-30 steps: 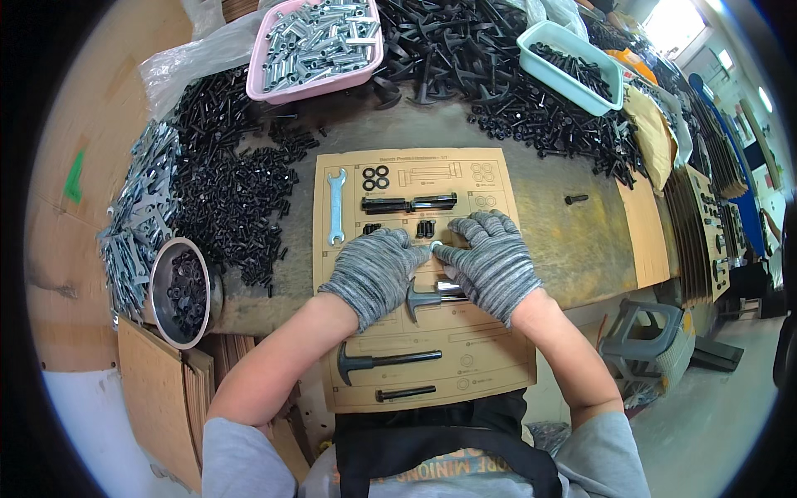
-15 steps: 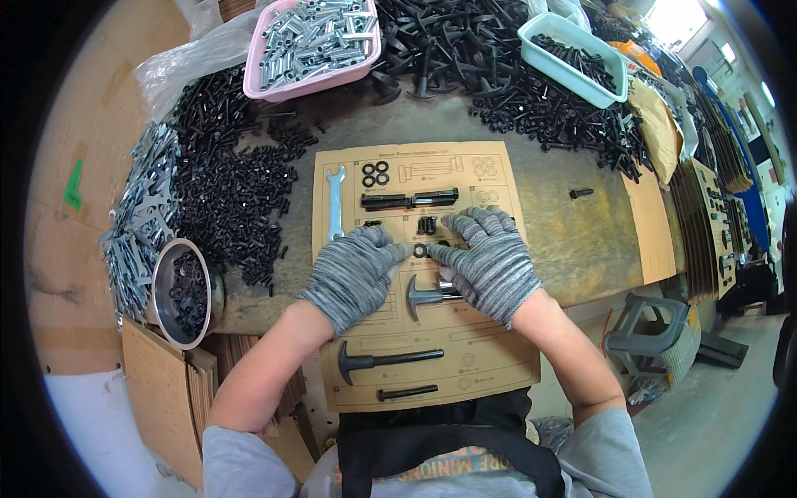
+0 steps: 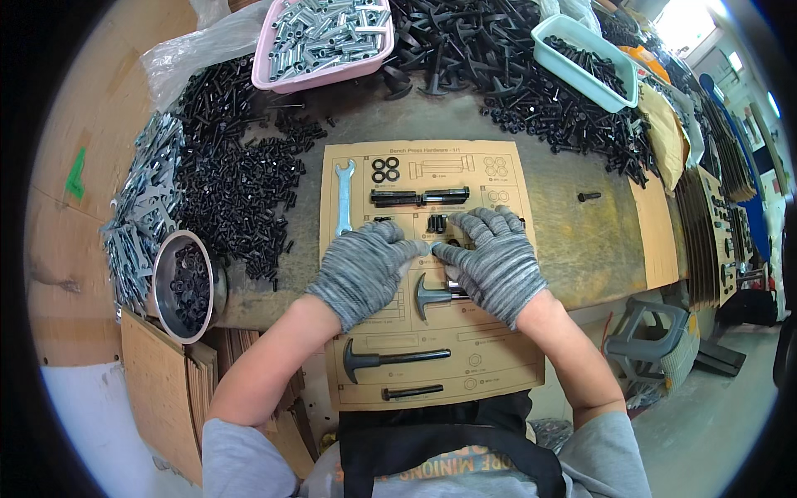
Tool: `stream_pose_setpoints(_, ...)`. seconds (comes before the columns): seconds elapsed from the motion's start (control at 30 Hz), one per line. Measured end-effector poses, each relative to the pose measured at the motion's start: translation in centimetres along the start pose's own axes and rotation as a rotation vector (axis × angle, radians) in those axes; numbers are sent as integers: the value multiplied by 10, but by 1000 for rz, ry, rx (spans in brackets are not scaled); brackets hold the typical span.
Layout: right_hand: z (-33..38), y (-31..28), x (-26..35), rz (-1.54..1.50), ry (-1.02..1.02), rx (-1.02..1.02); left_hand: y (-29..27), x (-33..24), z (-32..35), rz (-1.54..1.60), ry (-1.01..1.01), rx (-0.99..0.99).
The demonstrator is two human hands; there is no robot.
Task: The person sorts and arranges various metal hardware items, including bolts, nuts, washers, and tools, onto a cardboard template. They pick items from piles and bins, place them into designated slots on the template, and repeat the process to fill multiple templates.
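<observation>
1. Nearest the person, a short black bolt (image 3: pixel 413 392) and a black T-handle bolt (image 3: pixel 390 359) lie on the lower end of the cardboard layout card (image 3: pixel 506 365). The long axes of both run left to right.
2. Next up the card, a second T-handle bolt (image 3: pixel 432 295) lies with its curved head toward the left and its shank running right, under the right hand (image 3: pixel 491 257). The right hand is the nearer hand to it; it covers the shank end.
3. The left hand (image 3: pixel 365 267) rests palm down on the card, fingers extended and close together, pointing right. The right hand's fingers are slightly spread and point left. The fingertips of both hands meet near the card's centre line. Neither hand visibly pinches a part; what lies beneath the palms cannot be told.
4. Just beyond the fingertips stand small black sleeves (image 3: pixel 437 222).
5. Farther on lie two long black bolts (image 3: pixel 419 197), black washers (image 3: pixel 384 170) and a silver spanner (image 3: pixel 344 196).
</observation>
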State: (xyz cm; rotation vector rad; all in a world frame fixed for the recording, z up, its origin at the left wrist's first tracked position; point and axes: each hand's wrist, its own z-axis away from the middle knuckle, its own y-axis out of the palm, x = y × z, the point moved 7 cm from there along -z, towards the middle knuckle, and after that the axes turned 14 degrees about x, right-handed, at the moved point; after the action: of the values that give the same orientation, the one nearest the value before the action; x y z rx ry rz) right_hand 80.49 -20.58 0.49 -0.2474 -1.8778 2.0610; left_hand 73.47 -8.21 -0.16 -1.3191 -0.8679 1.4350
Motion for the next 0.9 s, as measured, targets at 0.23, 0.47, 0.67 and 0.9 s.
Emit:
stream_pose_setpoints(0.23,-5,-3,3,-12,-37,-43,-7,4,11,56,-13,-24)
stream_pose_setpoints(0.47,-9,-2,12,-51,-35,-16,1,2,9,-44,2,31)
stream_pose_setpoints(0.67,-7,-2,10,-36,-52,-42,3,3,7,-57,-14,10)
stream_pose_setpoints(0.9,-9,-54,-48,-53,-47,-319,-21,6,24,79,-107,-146)
